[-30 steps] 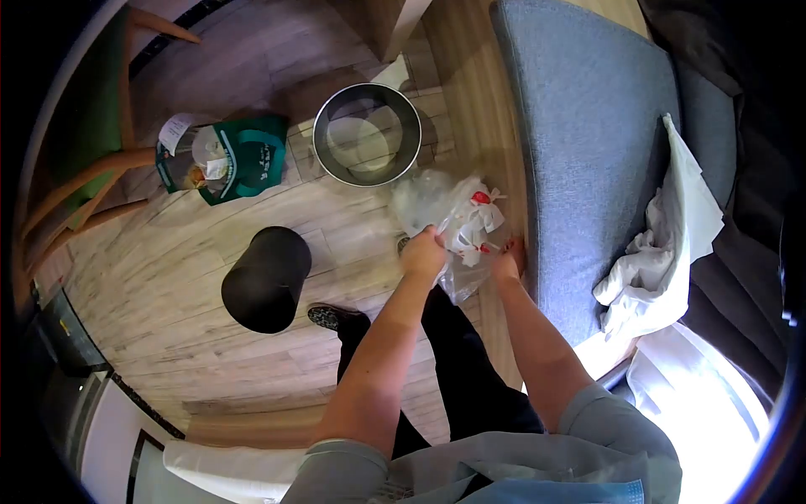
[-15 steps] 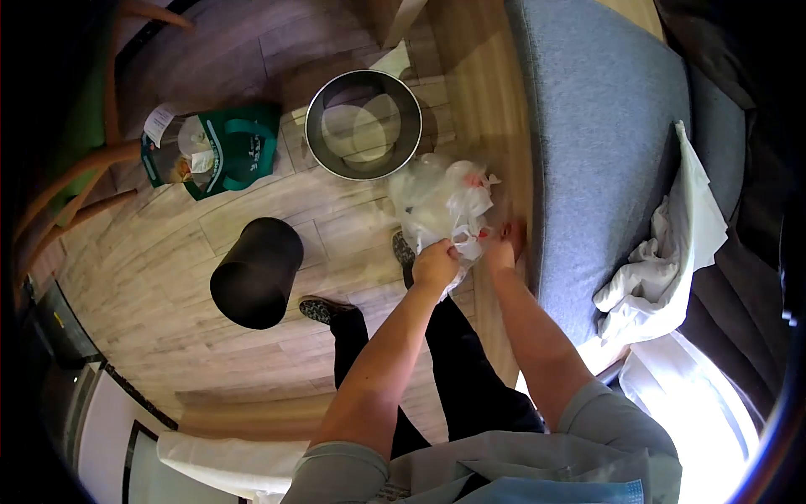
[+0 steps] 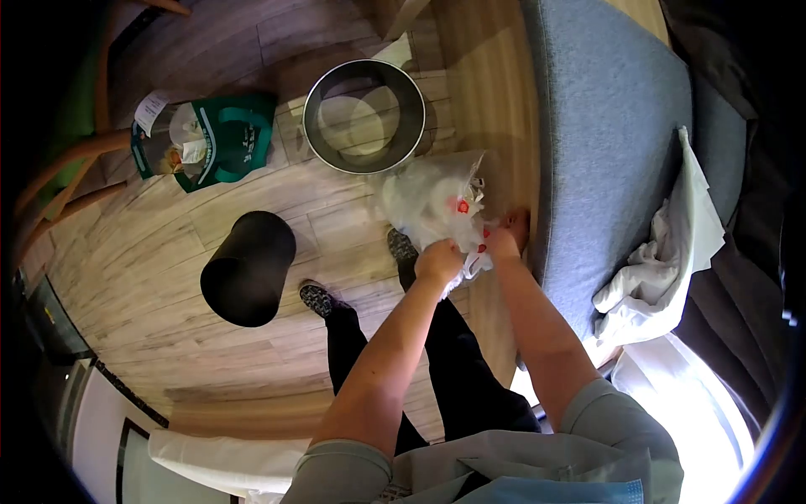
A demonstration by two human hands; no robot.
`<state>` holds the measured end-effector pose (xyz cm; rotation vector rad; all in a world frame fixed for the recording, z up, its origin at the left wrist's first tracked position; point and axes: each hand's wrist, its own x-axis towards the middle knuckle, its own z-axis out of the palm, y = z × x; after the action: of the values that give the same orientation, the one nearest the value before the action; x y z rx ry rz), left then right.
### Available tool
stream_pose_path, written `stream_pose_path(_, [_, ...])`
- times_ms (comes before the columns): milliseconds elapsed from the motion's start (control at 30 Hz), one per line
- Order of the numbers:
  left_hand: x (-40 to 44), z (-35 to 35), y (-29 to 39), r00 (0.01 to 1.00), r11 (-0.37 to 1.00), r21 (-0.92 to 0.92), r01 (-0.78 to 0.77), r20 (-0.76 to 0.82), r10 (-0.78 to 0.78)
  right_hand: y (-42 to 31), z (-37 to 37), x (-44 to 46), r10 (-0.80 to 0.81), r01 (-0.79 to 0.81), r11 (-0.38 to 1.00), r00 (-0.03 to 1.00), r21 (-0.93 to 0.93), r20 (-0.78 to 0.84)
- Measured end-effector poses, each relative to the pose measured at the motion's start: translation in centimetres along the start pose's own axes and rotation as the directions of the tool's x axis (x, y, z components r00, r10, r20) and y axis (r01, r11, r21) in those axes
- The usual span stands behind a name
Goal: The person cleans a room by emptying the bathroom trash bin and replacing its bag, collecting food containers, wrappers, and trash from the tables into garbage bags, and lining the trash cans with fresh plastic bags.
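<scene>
A translucent plastic bag (image 3: 424,197) with white crumpled pieces and small red spots hangs over the floor, in front of my legs. My left hand (image 3: 440,262) is closed on the near edge of the bag. Close to its right, my right hand (image 3: 505,238) touches the bag's right side beside the red spots; its fingers are partly hidden and blurred. Just beyond the bag stands a round metal-rimmed bin (image 3: 364,116), seen from above.
A black cylindrical bin (image 3: 248,269) stands on the wood-look floor. Further back are a green bag (image 3: 231,139) and a wooden chair (image 3: 84,151). At the right, a white cloth (image 3: 663,260) lies on the grey-blue cushion (image 3: 617,126).
The bag has shifted and changed shape, with its red spots now lower and nearer my hands. My left hand has moved slightly right and down. The view has shifted a little.
</scene>
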<state>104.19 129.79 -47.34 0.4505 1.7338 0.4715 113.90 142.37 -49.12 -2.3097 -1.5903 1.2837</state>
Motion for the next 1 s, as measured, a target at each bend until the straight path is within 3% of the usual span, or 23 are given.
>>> stream_pose_path(33, [-0.4,0.7,-0.2,0.999,0.999,-0.021,-0.046,0.013,0.046,-0.4,0.3,0.3,-0.174,0.168,0.982,0.983,-0.090,-0.062])
stream_pose_path(100, [-1.4,2.2,0.0,0.998,0.991,-0.121,-0.060,-0.030,0.056,-1.4,0.5,0.5,-0.514,0.462,0.837,0.848,-0.292,-0.131])
stream_pose_path(133, [-1.8,2.3,0.9,0.993,0.979,-0.178,-0.103,-0.067,0.092,-2.5,0.6,-0.3,-0.514,0.462,0.836,0.848,-0.295,-0.129])
stream_pose_path(200, [-2.4,2.1,2.7,0.984,0.950,-0.261,-0.171,-0.088,0.153,-6.6,1.1,-3.1,-0.560,0.560,0.828,0.818,-0.042,-0.135])
stream_pose_path(267, [-2.6,2.1,3.9,0.968,0.923,-0.299,-0.242,-0.142,0.208,-7.7,1.1,-3.6,-0.525,0.527,0.850,0.847,0.006,-0.083])
stream_pose_path(333, [-2.3,2.9,4.1,0.969,0.916,-0.323,-0.237,-0.145,0.199,-7.5,1.1,-3.3,-0.716,0.715,0.698,0.698,-0.050,-0.011])
stream_pose_path(467, [-3.4,3.3,4.9,0.956,0.935,-0.265,-0.235,-0.237,0.173,-7.0,0.8,-3.4,-0.728,0.738,0.670,0.675,-0.083,0.123])
stream_pose_path(500, [-3.6,3.5,4.7,0.934,0.925,-0.254,-0.284,-0.292,0.206,-7.2,0.5,-3.5,-0.758,0.781,0.613,0.624,-0.118,0.191])
stream_pose_path(667, [-4.6,6.4,4.5,0.917,0.914,-0.231,-0.333,-0.307,0.257,-8.2,0.4,-3.6,-0.812,0.839,0.530,0.544,-0.123,0.211])
stream_pose_path(733, [-3.9,7.7,5.0,0.971,0.953,-0.206,-0.222,-0.132,0.198,-7.8,0.6,-1.9,-0.781,0.796,0.576,0.603,-0.187,0.164])
stream_pose_path(800, [-2.2,8.3,5.2,0.986,0.948,-0.272,-0.167,-0.055,0.158,-7.6,1.2,-0.9,-0.613,0.630,0.748,0.776,-0.207,0.147])
stream_pose_path(867, [-1.0,8.5,5.6,0.992,0.937,-0.332,-0.107,0.025,0.122,-6.9,1.2,0.7,-0.606,0.566,0.631,0.787,-0.531,0.119])
stream_pose_path(967, [-0.6,8.1,5.3,0.966,0.991,-0.111,-0.072,0.240,0.097,-6.3,1.0,1.9,-0.558,0.525,0.646,0.820,-0.553,0.127])
stream_pose_path(1000, [-1.0,8.0,5.0,0.967,0.991,-0.111,-0.069,0.238,0.094,-5.9,1.1,2.0,-0.557,0.527,0.646,0.820,-0.552,0.130])
